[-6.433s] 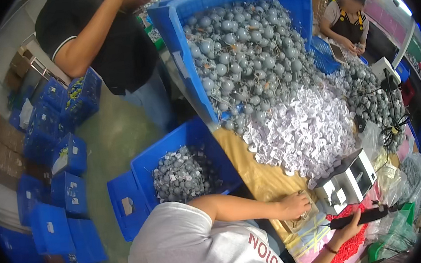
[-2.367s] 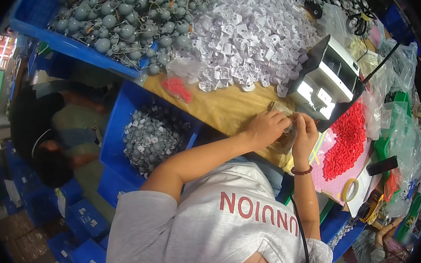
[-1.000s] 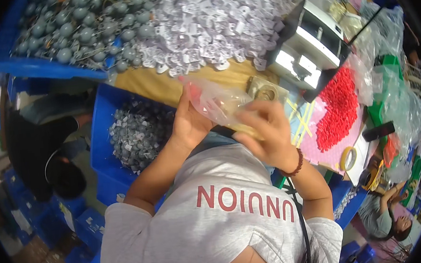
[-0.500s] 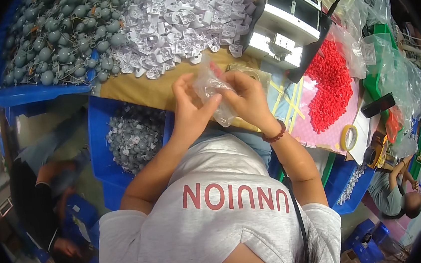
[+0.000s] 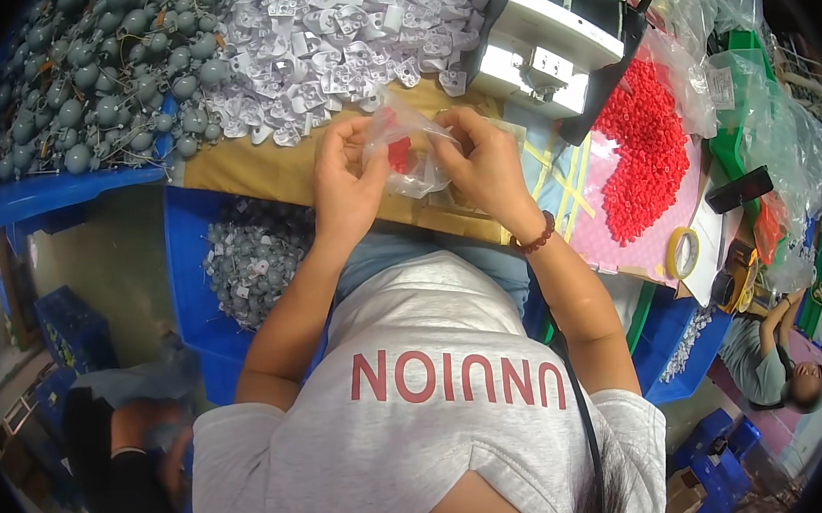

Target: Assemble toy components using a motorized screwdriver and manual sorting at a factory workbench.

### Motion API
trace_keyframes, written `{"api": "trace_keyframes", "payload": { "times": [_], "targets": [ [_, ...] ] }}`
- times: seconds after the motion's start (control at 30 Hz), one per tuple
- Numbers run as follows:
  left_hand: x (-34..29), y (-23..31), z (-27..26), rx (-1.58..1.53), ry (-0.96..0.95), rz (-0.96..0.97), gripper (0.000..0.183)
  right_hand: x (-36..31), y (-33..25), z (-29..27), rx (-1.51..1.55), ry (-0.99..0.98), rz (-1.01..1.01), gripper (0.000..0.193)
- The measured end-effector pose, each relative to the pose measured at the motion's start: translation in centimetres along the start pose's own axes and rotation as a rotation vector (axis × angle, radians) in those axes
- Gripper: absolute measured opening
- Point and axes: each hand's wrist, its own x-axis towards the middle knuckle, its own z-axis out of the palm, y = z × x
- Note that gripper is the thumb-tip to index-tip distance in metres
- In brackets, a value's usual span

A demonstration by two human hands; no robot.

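My left hand (image 5: 346, 179) and my right hand (image 5: 486, 162) both grip a small clear plastic bag (image 5: 408, 144) held over the brown table edge (image 5: 257, 172). A few small red pieces (image 5: 400, 152) sit inside the bag. My fingers pinch its two sides near the top. A bead bracelet is on my right wrist. Right of my hands lies a heap of small red parts (image 5: 646, 153) on a pink sheet.
A pile of white plastic parts (image 5: 353, 37) and grey round parts (image 5: 92, 79) lies beyond my hands. A white machine (image 5: 558, 34) stands at the upper right. A blue bin of grey pieces (image 5: 255, 260) sits below left. A tape roll (image 5: 684, 252), clear bags and another person (image 5: 773, 371) are at the right.
My hands picked up the clear bag from the table and raised it. They now hold it by both sides in front of me; the view has shifted closer over the table.
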Motion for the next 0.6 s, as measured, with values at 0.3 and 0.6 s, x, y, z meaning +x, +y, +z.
{"api": "trace_keyframes", "payload": {
  "times": [0.3, 0.6],
  "targets": [
    [0.8, -0.6, 0.3, -0.101, -0.006, 0.036, 0.026, 0.1, -2.1, -0.2, -0.069, 0.246, -0.650, 0.017],
    [1.4, -5.2, -0.9, 0.152, 0.051, -0.001, 0.025, 3.0, 0.1, 4.7, -0.647, -0.398, -0.536, 0.014]
  ]
}}
